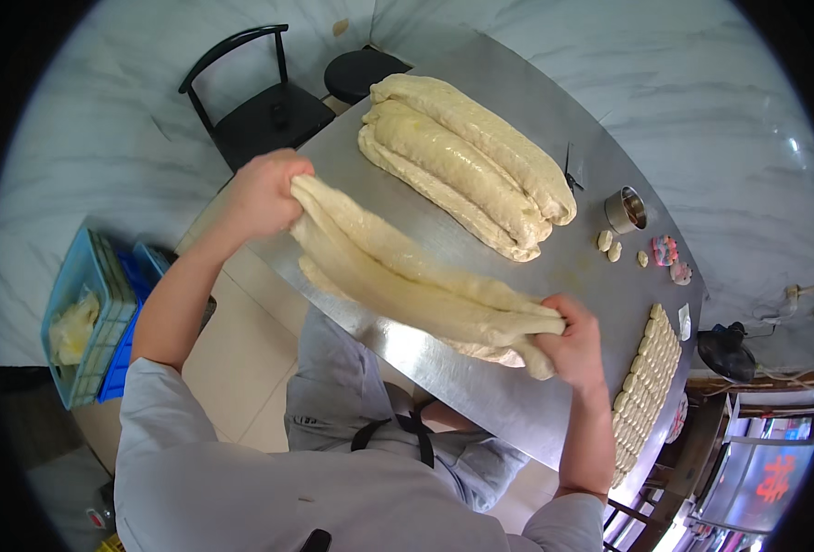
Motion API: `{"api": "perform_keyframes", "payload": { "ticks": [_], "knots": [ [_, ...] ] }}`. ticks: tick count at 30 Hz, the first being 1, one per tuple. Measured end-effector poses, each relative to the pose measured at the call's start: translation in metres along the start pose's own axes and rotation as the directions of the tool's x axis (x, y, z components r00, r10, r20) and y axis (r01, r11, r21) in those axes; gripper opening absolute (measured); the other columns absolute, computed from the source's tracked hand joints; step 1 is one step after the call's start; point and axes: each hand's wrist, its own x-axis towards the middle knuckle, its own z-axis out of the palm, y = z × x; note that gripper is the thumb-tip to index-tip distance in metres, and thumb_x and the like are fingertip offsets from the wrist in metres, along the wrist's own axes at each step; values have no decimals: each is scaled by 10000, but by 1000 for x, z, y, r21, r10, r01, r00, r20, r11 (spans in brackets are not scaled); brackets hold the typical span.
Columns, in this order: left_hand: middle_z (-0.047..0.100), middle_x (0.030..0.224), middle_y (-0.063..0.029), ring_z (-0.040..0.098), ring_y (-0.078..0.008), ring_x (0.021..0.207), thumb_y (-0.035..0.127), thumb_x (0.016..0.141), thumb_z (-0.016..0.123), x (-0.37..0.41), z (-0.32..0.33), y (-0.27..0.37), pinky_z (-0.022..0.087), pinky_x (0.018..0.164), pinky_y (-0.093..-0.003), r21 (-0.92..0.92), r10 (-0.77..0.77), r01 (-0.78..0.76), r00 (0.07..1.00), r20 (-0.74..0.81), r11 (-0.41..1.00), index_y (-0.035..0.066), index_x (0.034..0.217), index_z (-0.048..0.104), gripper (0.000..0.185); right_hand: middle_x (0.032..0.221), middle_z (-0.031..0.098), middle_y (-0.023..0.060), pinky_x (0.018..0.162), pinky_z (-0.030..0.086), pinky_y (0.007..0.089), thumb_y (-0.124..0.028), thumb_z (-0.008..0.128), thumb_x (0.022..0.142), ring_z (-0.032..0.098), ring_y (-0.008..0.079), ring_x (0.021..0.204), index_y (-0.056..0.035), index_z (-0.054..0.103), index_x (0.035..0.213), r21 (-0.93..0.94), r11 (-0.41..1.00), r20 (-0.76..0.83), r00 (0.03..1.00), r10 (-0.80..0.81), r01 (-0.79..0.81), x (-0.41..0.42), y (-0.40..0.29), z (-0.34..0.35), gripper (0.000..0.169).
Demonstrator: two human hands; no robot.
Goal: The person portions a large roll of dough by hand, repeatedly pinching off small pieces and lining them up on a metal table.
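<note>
A long strip of pale dough (pixel 393 269) is stretched between my two hands above the near edge of the steel table (pixel 338 169). My left hand (pixel 272 193) grips its left end, and my right hand (pixel 572 338) grips the right end, where a short flap hangs down. Under the strip, more dough (pixel 484 352) shows at the table edge, mostly hidden. Beyond it lies a large mass of dough (pixel 455 152) in thick, long folds with a glossy surface.
To the right stand a metal cup (pixel 626 210), small dough pieces (pixel 606 240), and rows of small shaped dough pieces (pixel 645 393). A dark-handled tool (pixel 572 181) lies behind the dough. A black chair (pixel 272 121), a stool (pixel 362 72) and a blue crate (pixel 93 317) are at the left.
</note>
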Motion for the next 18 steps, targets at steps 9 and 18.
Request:
{"api": "perform_keyframes", "payload": {
  "ticks": [9,18],
  "knots": [
    [743,1198,-133,717,-334,1110,81,786,755,193,-28,0,569,978,-399,-56,116,-158,885,-451,986,84,1193,730,407,1132,745,57,935,563,300,8,680,858,682,137,1026,10,716,1184,76,952,-611,768,-190,296,132,15,-97,328],
    [96,1842,-216,115,-405,1704,527,699,979,211,139,-31,123,1330,-685,107,317,-340,930,186,934,261,1750,327,1265,1746,361,176,1214,434,544,-397,922,824,399,411,1577,-182,460,1655,-542,839,-218,956,-197,49,225,144,-10,974]
  ]
}}
